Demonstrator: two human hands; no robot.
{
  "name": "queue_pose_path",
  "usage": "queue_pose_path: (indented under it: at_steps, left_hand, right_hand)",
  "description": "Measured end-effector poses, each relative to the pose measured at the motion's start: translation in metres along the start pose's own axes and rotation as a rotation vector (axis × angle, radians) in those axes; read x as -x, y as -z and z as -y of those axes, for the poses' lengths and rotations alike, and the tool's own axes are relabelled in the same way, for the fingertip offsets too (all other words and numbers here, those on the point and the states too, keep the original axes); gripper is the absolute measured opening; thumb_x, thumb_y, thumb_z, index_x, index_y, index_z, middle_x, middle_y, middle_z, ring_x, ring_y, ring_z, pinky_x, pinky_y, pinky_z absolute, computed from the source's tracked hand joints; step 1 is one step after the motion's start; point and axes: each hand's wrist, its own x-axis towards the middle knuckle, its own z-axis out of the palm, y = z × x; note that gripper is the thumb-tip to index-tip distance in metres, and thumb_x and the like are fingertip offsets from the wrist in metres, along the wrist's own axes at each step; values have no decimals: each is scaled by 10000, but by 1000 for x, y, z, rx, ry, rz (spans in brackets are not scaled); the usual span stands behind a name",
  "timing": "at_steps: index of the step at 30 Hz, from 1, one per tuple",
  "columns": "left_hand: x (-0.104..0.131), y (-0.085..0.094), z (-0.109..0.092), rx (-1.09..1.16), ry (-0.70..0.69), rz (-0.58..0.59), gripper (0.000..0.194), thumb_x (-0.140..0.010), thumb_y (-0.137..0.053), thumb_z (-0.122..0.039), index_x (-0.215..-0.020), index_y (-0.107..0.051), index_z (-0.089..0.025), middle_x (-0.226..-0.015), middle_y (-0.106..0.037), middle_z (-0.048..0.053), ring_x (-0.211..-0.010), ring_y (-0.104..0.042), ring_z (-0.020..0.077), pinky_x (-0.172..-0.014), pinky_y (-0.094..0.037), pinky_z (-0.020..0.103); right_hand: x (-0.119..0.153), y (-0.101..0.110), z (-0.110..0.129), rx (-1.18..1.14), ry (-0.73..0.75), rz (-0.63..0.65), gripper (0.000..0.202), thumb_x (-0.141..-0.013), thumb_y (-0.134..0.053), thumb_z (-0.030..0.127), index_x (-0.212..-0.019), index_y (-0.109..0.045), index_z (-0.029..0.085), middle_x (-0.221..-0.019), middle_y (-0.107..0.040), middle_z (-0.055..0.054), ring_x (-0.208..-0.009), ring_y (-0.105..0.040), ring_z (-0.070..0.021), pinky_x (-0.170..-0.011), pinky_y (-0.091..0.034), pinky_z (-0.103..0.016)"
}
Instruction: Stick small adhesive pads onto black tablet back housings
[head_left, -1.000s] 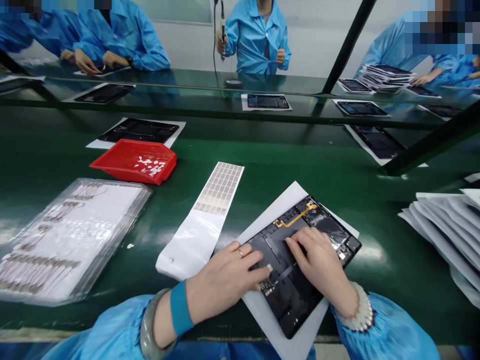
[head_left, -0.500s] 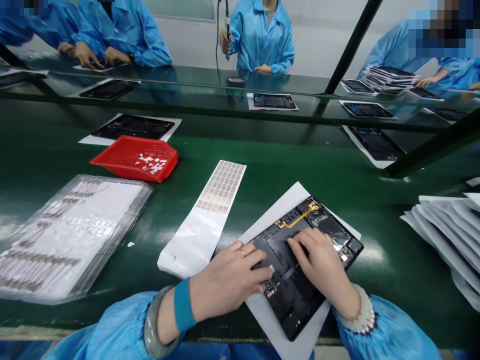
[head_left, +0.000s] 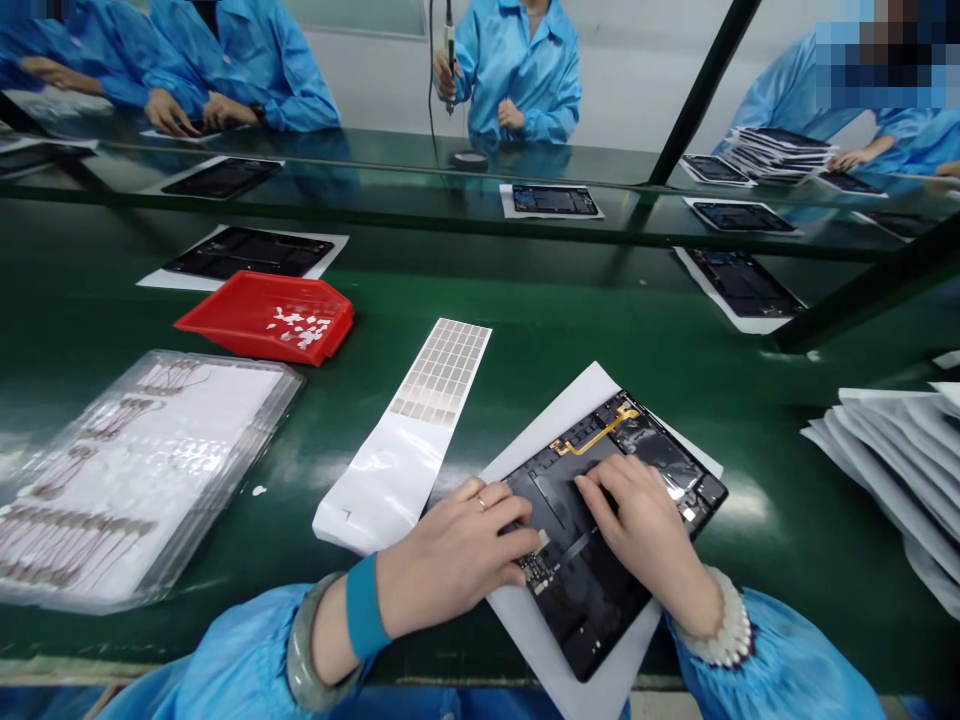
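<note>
An opened black device (head_left: pixel 592 580) with an orange flex cable (head_left: pixel 598 436) lies tilted on white paper (head_left: pixel 540 660). My left hand (head_left: pixel 465 550) rests on its left edge by a small circuit board (head_left: pixel 535 572), fingers curled; what they grip, if anything, is hidden. Over the middle of the device, my right hand (head_left: pixel 637 520) has thumb and fingertips pressed together, and nothing can be made out between them. Left of the device lies a sheet of grey square stickers (head_left: pixel 442 372), its lower part bare white backing.
A red tray (head_left: pixel 259 315) holds white scraps. Clear plastic trays (head_left: pixel 150 470) with wired parts lie at left, stacked white sheets (head_left: pixel 892 460) at right. Behind runs a raised shelf (head_left: pixel 420 222) with more devices; co-workers in blue sit beyond it.
My left hand has shifted very slightly at the board; my right hand stays put. Across the table, a person's hand has lifted off the surface. Devices on the shelf and behind the tray have moved slightly.
</note>
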Motion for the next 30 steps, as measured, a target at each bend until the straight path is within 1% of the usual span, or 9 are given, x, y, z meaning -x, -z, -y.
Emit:
queue_pose_path:
  at_steps: [2, 7, 11, 14, 18, 21, 25, 27, 30]
  left_hand:
    - [-2, 1, 0, 23, 4, 11, 254, -834, -671, -345, -1043, -559, -252, -1052, -549, 5, -960, -488, 200, -773, -326, 309]
    - [-7, 4, 0, 37, 22, 48, 239, -809, -698, -346, -989, -577, -244, -1006, -548, 4, -918, -485, 196, -742, -328, 305]
    - [-5, 6, 0, 105, 26, 46, 274, -813, -694, -323, -1022, -555, -212, -1017, -565, 10, -946, -488, 198, -785, -356, 308]
    - [-2, 4, -2, 90, 21, 41, 335, -823, -677, -359, -1091, -535, -216, -1070, -560, 23, -976, -488, 213, -827, -365, 334]
    - [0, -1, -9, -27, -11, 34, 424, -797, -683, -444, -1137, -537, -237, -1077, -556, 33, -975, -499, 235, -800, -389, 350]
    - [-1, -3, -11, -62, -8, 18, 470, -778, -703, -442, -1166, -528, -244, -1072, -569, 31, -964, -519, 233, -800, -407, 350]
    - [-1, -8, -12, -78, 18, -57, 626, -739, -740, -448, -1237, -481, -171, -1116, -596, 64, -1025, -529, 243, -866, -409, 343]
    - [4, -8, -18, -108, 43, -92, 572, -778, -709, -434, -1226, -484, -158, -1105, -610, 78, -1035, -539, 243, -867, -411, 336]
    - [18, 4, -34, -149, 21, -125, 320, -887, -593, -354, -1141, -534, -168, -1050, -623, 70, -954, -573, 199, -777, -427, 295]
  right_hand:
    - [0, 0, 0, -1, 0, 3, 330, -961, -398, 333, -686, -534, 209, -719, -576, -19, -720, -490, -179, -686, -298, -318]
    - [0, 0, 0, -4, 4, 1, 336, -964, -394, 335, -685, -532, 210, -718, -575, -22, -721, -488, -182, -682, -291, -318]
    - [0, -1, -1, -9, 7, 0, 331, -964, -395, 318, -678, -523, 209, -718, -578, -23, -720, -490, -179, -687, -290, -314]
    - [0, -1, -1, -8, -3, -5, 327, -961, -402, 321, -676, -516, 208, -720, -575, -21, -723, -484, -181, -693, -288, -310]
    - [2, -1, 0, -22, -4, -10, 341, -963, -394, 332, -670, -516, 205, -718, -570, -23, -728, -480, -187, -695, -283, -307]
    - [1, 0, 1, -12, -14, 5, 336, -961, -395, 326, -675, -520, 203, -725, -575, -23, -737, -485, -190, -697, -285, -310]
    - [-2, 0, 1, -8, -12, 5, 350, -965, -378, 338, -683, -538, 205, -728, -588, -27, -738, -502, -185, -694, -302, -312]
    - [1, -2, -2, -23, 0, 9, 373, -967, -354, 356, -686, -550, 209, -733, -596, -35, -745, -519, -190, -698, -326, -319]
    - [13, -9, -13, -85, 36, 17, 417, -953, -323, 430, -697, -582, 225, -740, -618, -59, -744, -566, -217, -698, -390, -349]
